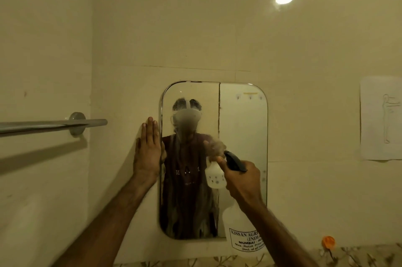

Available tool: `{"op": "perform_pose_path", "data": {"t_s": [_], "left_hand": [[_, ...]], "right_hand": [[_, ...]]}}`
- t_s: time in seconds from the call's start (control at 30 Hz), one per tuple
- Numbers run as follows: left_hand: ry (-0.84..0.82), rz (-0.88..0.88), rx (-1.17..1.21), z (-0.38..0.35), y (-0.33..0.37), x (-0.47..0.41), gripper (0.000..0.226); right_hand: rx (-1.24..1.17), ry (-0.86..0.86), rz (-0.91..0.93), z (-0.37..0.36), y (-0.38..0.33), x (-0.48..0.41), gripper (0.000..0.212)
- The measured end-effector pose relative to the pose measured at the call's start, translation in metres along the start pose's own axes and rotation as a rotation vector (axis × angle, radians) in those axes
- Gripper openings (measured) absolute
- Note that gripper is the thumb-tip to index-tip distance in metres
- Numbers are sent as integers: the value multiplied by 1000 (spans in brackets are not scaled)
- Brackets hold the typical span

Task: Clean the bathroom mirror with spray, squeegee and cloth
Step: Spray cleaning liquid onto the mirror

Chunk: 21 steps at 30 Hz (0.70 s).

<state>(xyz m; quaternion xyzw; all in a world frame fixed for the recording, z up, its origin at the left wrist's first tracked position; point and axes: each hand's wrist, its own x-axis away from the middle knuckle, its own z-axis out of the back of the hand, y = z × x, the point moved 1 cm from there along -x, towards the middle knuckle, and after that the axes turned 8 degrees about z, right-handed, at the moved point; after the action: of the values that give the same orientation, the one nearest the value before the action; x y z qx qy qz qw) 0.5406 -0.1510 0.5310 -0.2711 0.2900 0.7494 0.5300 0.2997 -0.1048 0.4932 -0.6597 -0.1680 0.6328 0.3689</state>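
1. Spray bottle (239, 223): translucent white plastic with a printed label and a black trigger head (235, 161). It is held up near the lower right part of the mirror (243, 125), nozzle aimed at the glass. A puff of mist hangs just off the nozzle.
2. Right grip (243, 179): fingers curled round the bottle's neck under the trigger head, thumb forward beside it.
3. Handling, judged: thin-walled, so the body would give if squeezed. Fill level cannot be read, so the weight is uncertain. Runoff could make it slippery. The neck is the sound place to hold, as it leaves a finger free for the trigger.
4. Mirror: wall-mounted with rounded corners, fogged at upper left and streaked with runs lower down. Judged fragile and slick when wet, so press lightly and evenly.
5. Left grip (148, 149): flat on the wall, fingers straight and pointing up, just beside the mirror's left edge, holding nothing.
6. Further out: a towel rail (52, 124) at left and a paper sheet (380, 117) on the wall at right.
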Motion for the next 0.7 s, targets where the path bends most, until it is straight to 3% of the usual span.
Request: {"op": "perform_pose_path", "data": {"t_s": [0.23, 0.43, 0.57, 0.7], "left_hand": [[-35, 2, -22, -1, -2, 12, 107], [-52, -5, -41, -2, -4, 19, 109], [-69, -8, -2, 0, -5, 22, 107], [-105, -22, 6, -9, -8, 39, 102]], "right_hand": [[2, -68, 75, -9, -9, 18, 17], [-71, 81, 55, -3, -13, 10, 24], [-39, -61, 22, 7, -8, 15, 20], [27, -75, -90, 12, 30, 46, 37]]}}
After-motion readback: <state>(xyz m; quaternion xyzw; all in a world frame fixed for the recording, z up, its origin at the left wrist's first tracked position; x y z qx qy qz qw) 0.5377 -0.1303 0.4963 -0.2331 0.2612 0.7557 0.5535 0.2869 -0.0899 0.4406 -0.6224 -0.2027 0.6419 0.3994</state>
